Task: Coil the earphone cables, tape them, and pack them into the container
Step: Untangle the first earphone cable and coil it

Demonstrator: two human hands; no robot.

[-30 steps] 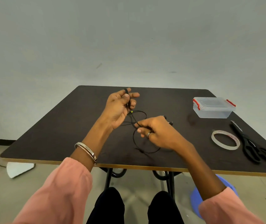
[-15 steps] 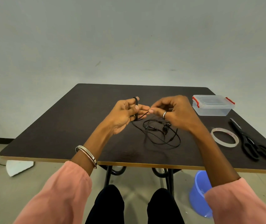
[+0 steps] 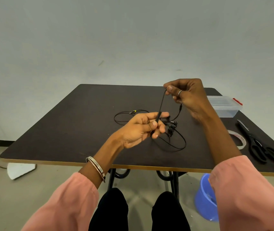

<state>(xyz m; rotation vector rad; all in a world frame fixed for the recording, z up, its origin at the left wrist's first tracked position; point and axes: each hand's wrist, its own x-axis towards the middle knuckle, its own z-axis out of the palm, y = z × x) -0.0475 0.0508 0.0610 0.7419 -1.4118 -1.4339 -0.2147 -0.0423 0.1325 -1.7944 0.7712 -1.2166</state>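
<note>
Her left hand [image 3: 142,129] pinches the black earphone cable [image 3: 160,104] between thumb and fingers. The right hand [image 3: 187,95], raised above it, grips the same strand (pulled taut); loose loops lie below the left fingertips [image 3: 155,135].

We see a dark table [image 3: 69,129]. On it lie earphone cables [image 3: 174,144] at centre. At three o'clock sit a container [image 3: 224,107], tape roll [image 3: 239,139] and scissors [image 3: 256,144].
</note>
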